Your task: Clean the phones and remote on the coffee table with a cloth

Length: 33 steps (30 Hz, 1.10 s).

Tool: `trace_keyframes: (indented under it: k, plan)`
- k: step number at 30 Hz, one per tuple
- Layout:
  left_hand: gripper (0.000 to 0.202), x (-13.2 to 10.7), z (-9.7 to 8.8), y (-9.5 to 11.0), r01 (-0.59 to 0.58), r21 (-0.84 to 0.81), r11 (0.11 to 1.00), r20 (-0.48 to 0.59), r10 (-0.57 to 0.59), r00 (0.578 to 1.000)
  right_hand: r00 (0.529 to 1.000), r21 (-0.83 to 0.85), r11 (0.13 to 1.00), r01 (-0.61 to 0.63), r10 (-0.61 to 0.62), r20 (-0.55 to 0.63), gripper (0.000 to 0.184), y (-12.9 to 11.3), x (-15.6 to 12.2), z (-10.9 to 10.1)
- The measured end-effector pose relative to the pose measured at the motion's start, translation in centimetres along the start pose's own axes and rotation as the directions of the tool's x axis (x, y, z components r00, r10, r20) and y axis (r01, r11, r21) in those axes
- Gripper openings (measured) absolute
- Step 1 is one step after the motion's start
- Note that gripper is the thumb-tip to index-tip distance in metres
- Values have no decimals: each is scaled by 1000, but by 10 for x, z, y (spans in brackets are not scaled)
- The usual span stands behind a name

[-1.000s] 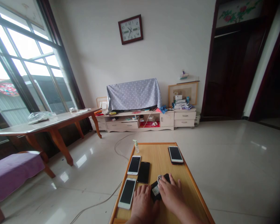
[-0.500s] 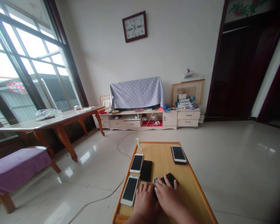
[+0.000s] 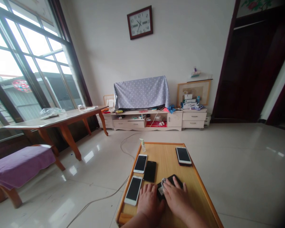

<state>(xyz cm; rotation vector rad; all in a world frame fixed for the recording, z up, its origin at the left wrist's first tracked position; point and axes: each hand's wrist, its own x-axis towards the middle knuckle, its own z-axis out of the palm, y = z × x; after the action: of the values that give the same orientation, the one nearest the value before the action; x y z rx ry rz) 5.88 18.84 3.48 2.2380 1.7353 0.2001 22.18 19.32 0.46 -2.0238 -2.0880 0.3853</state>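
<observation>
A black phone lies slanted on the small wooden table, partly covered by my hands. My left hand rests low at its left end, with the phone's corner between thumb and forefinger. My right hand lies over the phone and presses a small grey-white cloth under its fingertips. A pale patch, perhaps a label, shows on the phone beside the cloth. Left of my hands are a white phone, another white phone and a black phone with a dark screen.
At the table's far right a white phone lies on a dark one. A small pump bottle stands at the far left corner. A cable runs over the floor. Beyond are a long table, a purple-covered stool and a low cabinet.
My right hand and the cloth have slid slightly to the right over the phone, and the pale patch on it now shows. The left hand stays at the phone's left end. The view has shifted a little.
</observation>
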Motion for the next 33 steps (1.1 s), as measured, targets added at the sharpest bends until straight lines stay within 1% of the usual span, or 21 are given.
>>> trace_keyframes:
  k: [2,3,4,5,7,9,10,11,12,15,17,18,22,23,25,28,29,31,33]
  plan:
    - [64,-1,0,0,0,-7,1000,-1,0,1000,993,-34,994,-108,106,-49,52,10,2,-3]
    - [64,-1,0,-1,0,-11,1000,-2,0,1000,988,-47,988,-146,143,-66,53,13,2,-4]
    - [64,0,1,-1,-1,-12,1000,-3,1,1000,986,-53,986,-158,154,-68,53,14,1,-3]
    - [64,0,1,-2,0,-12,1000,-1,0,1000,989,-51,989,-141,138,-55,54,13,-1,-3]
    - [64,1,4,-3,0,-12,1000,-4,0,1000,999,-26,999,-47,47,-6,54,6,-9,1]
    - [60,2,5,-4,-7,-17,1000,-22,6,1000,998,16,999,52,-53,34,53,-1,-16,4]
    - [59,1,6,-4,-11,-15,1000,-27,11,1000,996,29,997,78,-79,43,53,-2,-18,4]
    - [59,1,6,-4,-14,-9,1000,-29,13,999,996,30,996,78,-79,43,52,0,-19,4]
    - [60,1,5,-4,-14,-3,1000,-27,14,1000,998,20,998,53,-53,34,52,3,-18,2]
    - [63,0,5,-3,-4,3,1000,-18,4,1000,996,-37,996,-87,86,-24,54,19,-14,-2]
    - [63,0,5,-3,1,-4,1000,-22,-1,1000,992,-52,991,-123,121,-40,55,23,-13,-2]
    - [64,0,5,-3,2,-5,1000,-21,-3,1000,994,-46,993,-108,107,-31,56,21,-15,-1]
    - [63,1,9,-5,-15,-3,1000,-28,15,999,998,36,998,49,-51,44,55,5,-27,3]
    - [63,2,10,-6,-21,-4,1000,-39,20,999,996,48,996,69,-72,53,54,4,-29,2]
    - [64,2,13,-7,-27,-7,1000,-67,26,997,998,36,998,42,-43,43,54,10,-29,-1]
    - [65,2,17,-9,-34,-14,999,-88,32,996,996,-23,996,-88,88,-14,55,24,-24,-7]
    - [65,3,18,-9,-38,-14,999,-87,36,996,993,-34,993,-112,111,-26,56,27,-24,-8]
    - [66,4,19,-10,-37,-10,999,-85,36,996,995,-30,995,-95,94,-15,57,25,-26,-6]
    - [65,5,20,-11,-33,-9,999,-83,32,996,999,6,1000,-19,19,27,56,16,-32,-2]
